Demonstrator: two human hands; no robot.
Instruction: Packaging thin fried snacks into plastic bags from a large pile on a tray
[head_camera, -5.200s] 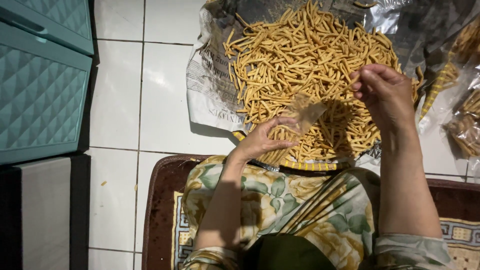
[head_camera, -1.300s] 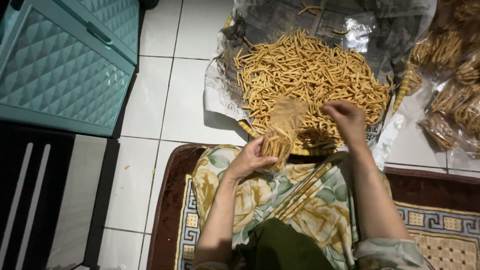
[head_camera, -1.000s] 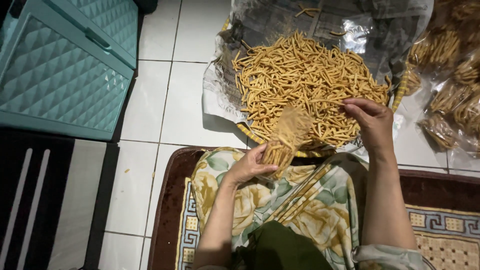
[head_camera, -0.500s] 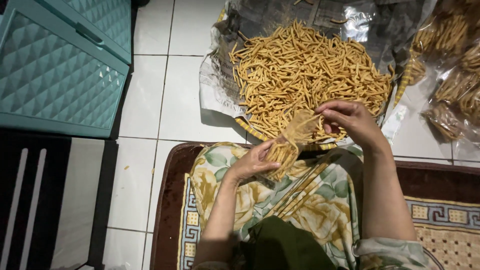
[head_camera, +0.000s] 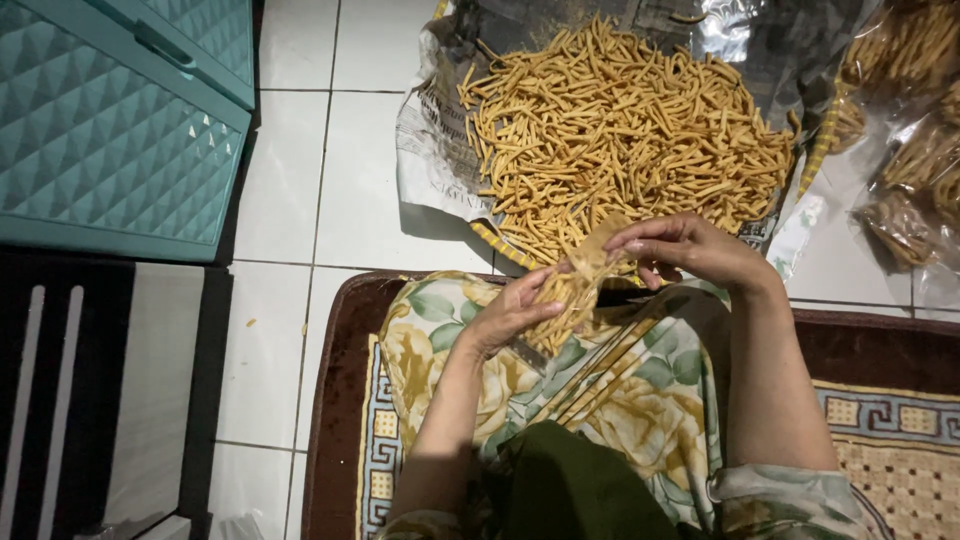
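I am holding the small clear plastic bag of yellow snack sticks (head_camera: 572, 295) in my left hand (head_camera: 510, 315), its long side slanting up toward my right hand (head_camera: 690, 248), whose fingers are pinching its top edge.

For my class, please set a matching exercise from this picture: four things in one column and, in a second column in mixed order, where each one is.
Things:
1. small clear bag
2. pile of fried snack sticks
3. teal cabinet
4. filled bags of sticks

Places:
A. at the top left, on the white tile floor
B. heaped on paper above the person's lap
C. along the right edge, beside the pile
D. between the left hand and the right hand

Pairs: 1-D, 2-B, 3-A, 4-C
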